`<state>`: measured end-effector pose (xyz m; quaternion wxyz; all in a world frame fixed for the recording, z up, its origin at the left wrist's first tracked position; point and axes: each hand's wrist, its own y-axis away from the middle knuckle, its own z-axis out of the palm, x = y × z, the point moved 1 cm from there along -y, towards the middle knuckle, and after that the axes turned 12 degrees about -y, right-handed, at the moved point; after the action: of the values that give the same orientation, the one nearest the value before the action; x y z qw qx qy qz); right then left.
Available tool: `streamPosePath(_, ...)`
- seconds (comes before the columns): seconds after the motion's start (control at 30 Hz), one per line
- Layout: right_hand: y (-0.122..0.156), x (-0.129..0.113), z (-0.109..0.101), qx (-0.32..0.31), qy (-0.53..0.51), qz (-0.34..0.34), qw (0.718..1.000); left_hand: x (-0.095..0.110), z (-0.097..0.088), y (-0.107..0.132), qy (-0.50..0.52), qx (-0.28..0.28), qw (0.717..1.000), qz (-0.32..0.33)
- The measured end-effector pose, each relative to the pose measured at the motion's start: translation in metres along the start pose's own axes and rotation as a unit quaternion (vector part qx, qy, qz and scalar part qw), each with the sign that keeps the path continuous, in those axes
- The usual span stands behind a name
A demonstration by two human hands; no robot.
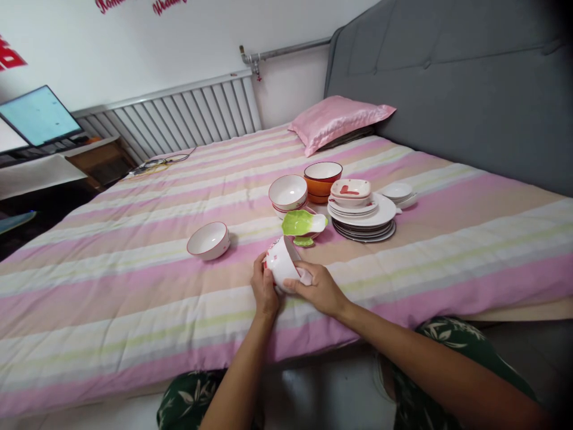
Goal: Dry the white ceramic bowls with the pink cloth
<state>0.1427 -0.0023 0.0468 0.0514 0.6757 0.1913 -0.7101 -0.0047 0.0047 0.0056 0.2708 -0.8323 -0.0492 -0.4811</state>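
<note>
A white bowl with small red marks [281, 263] is tipped on its side just above the bed's near part. My left hand [265, 286] is closed around its left side. My right hand [320, 289] grips the rim side, thumb on the outer wall, fingers partly hidden inside. Beneath those fingers shows a white piece that looks like cloth or tissue [305, 276]. Just beyond the bowl lies a green and white leaf-shaped dish [304, 223]. To the left, a separate white bowl with a red rim [208, 241] sits tilted on the striped bedspread [147, 286].
Behind the green dish stand stacked white bowls [289, 192] and orange bowls [323, 179]. A pile of plates [385, 210] carries a square dish [351, 189], with small saucers [397, 191] alongside. Farther back are a pink pillow [340, 119], a grey headboard [447, 83] and a radiator [179, 113].
</note>
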Motion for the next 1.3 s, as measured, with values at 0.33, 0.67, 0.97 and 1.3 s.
streamPosePath(0.33,0.000,0.004,0.000,-0.064,-0.048,-0.028,0.996,0.002,-0.002,0.003,-0.039,-0.022,0.998,0.043)
streamPosePath(0.67,-0.001,0.017,-0.011,-0.185,0.329,-0.191,0.906,-0.004,-0.001,-0.001,0.031,0.016,0.999,0.015)
streamPosePath(0.97,-0.010,-0.001,-0.018,-0.151,0.210,-0.206,0.944,0.000,-0.006,0.000,-0.024,0.046,0.997,0.051)
streamPosePath(1.3,-0.060,0.019,-0.082,0.266,0.278,0.029,0.922,-0.002,-0.004,0.000,-0.027,0.053,0.997,0.043)
